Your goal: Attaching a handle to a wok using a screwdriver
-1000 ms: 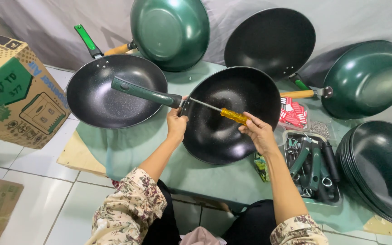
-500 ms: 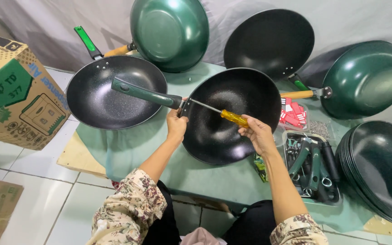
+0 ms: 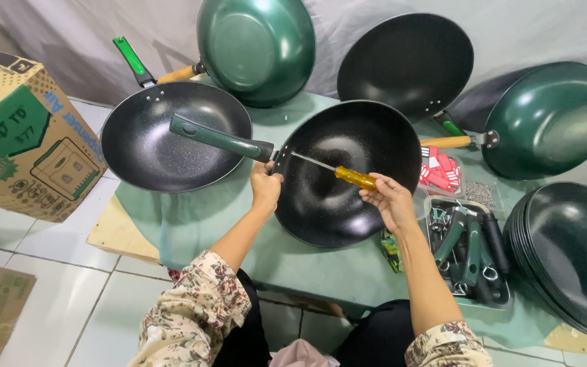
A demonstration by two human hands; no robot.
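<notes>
A black wok lies tilted on the green-covered table, its dark green handle pointing left over another pan. My left hand grips the wok's rim where the handle joins. My right hand holds a screwdriver by its amber grip. The metal shaft runs left across the wok's inside, and its tip meets the handle joint.
A black pan with a bright green handle lies at the left. Two green woks and a black one lean against the cloth backdrop. A pan stack sits right, a tray of handles beside it, a cardboard box left.
</notes>
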